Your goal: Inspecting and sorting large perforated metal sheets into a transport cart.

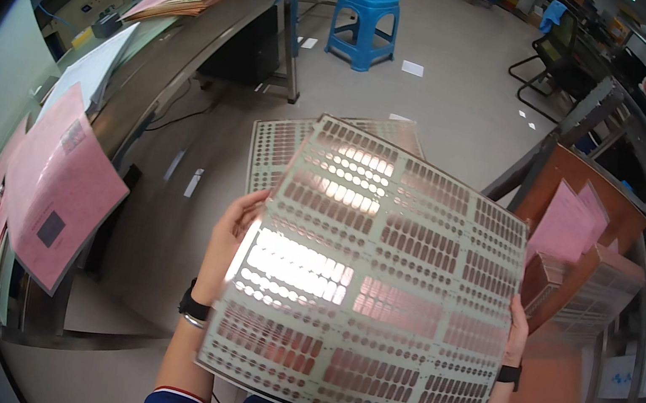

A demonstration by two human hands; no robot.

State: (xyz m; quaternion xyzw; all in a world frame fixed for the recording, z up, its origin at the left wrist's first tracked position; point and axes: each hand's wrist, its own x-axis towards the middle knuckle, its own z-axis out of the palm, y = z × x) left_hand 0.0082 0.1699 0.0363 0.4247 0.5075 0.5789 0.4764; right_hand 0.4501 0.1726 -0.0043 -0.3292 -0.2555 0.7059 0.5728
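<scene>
A large green printed circuit board panel (405,271), patterned with rows of shiny copper-coloured pads and dots, is held up tilted in front of my body. My left hand (237,221) grips its left edge, most fingers out of sight behind it. On the opposite edge, my right hand (518,330) is closed, its fingers largely covered by the board. Behind the front panel, turned at an angle, a second similar panel (272,150) sticks out at the upper left; what supports it is hidden. Bright light reflects off the front panel's left half.
At left, a metal-edged workbench (164,81) carries papers and a pink sheet (64,188) hanging over its edge. A blue plastic stool (365,27) stands ahead. On the right, a metal-framed rack (604,103) holds orange-brown boards, stacked panels (603,291) and pink sheets (567,221).
</scene>
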